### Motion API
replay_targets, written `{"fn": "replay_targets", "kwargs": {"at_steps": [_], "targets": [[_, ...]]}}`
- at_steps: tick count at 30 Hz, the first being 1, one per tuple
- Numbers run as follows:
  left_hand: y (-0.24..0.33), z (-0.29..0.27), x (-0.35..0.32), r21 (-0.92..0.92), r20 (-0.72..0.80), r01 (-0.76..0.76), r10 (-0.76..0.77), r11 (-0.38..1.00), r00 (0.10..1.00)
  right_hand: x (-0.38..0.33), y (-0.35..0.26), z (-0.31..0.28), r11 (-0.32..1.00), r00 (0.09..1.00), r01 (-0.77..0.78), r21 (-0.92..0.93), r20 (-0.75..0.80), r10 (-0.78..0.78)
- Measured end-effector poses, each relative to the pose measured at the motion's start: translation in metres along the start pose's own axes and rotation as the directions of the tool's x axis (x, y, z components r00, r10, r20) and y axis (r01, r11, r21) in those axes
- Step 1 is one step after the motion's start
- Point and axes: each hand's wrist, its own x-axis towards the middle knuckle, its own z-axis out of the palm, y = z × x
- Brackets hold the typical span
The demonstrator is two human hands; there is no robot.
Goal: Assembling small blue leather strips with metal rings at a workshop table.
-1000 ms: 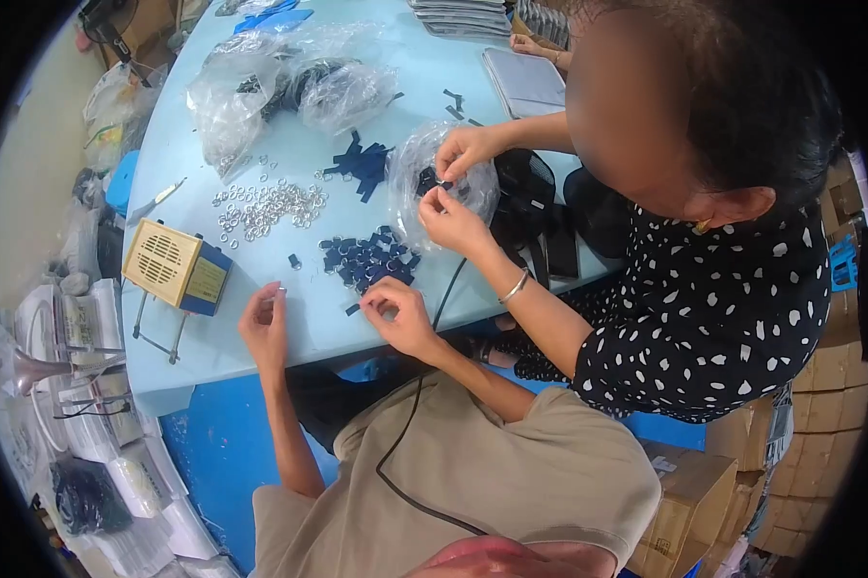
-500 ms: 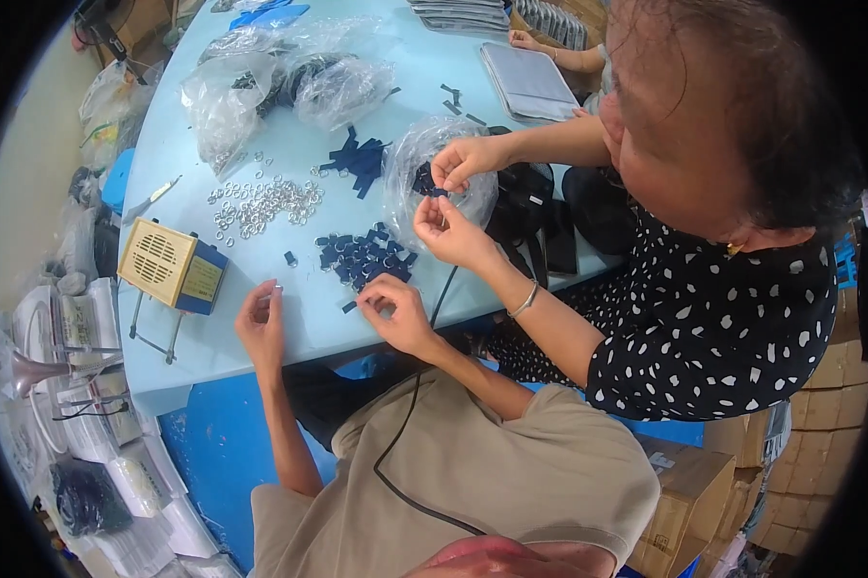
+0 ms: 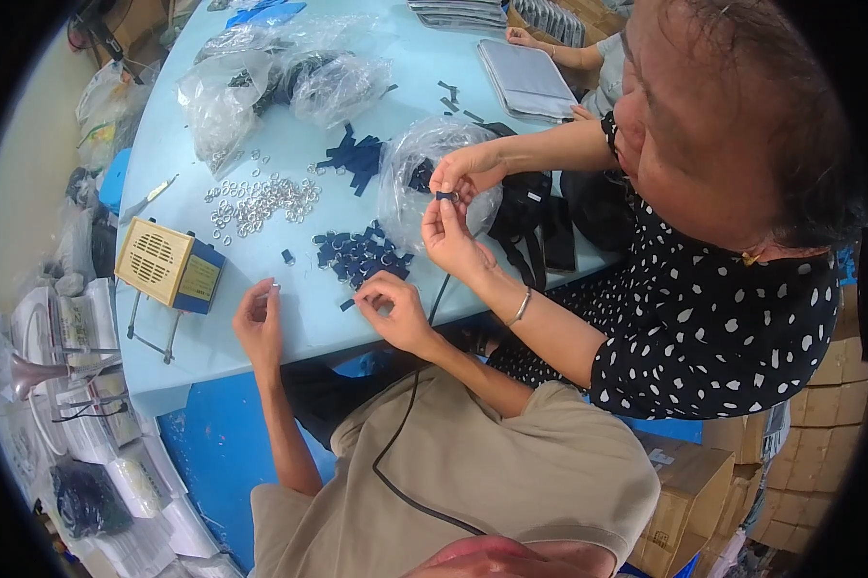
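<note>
At the table's near edge, my left hand pinches a small silvery metal ring between thumb and finger; little of the ring shows. My right hand is closed on one end of a short navy fabric strip. Just beyond it lies a pile of navy tabs with metal rings. One separate tab lies between my hands, farther in. Loose metal rings are heaped behind, beside a stack of plain navy strips.
A cream and blue box-shaped device on a metal stand is at left, near a pointed tool. A co-worker's hands hold a navy tab over a clear plastic bag. Stuffed plastic bags lie farther back.
My hands have barely moved, each keeping its pinch. The co-worker's hands have shifted, and a tab with a ring now shows between their fingers.
</note>
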Motion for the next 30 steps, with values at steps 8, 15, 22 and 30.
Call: {"fn": "replay_targets", "kwargs": {"at_steps": [8, 15, 22, 30], "targets": [[0.005, -0.003, -0.001, 0.011, 0.014, 0.038, -0.038, 0.999, 0.999, -0.001, -0.001, 0.001, 1.000, 1.000, 0.002, -0.010, 0.003, -0.002], [0.003, -0.003, -0.002, 0.023, 0.006, 0.031, -0.031, 0.999, 1.000, -0.002, -0.001, 0.002, 1.000, 1.000, 0.001, -0.008, 0.006, -0.001], [-0.001, -0.003, 0.001, 0.027, 0.002, 0.007, -0.007, 1.000, 1.000, 0.002, 0.000, 0.003, 0.999, 1.000, 0.027, -0.020, -0.008, -0.027], [-0.005, -0.003, 0.001, 0.016, 0.004, 0.021, -0.021, 1.000, 1.000, 0.001, 0.003, 0.005, 0.999, 0.999, 0.049, -0.016, -0.020, -0.049]]}}
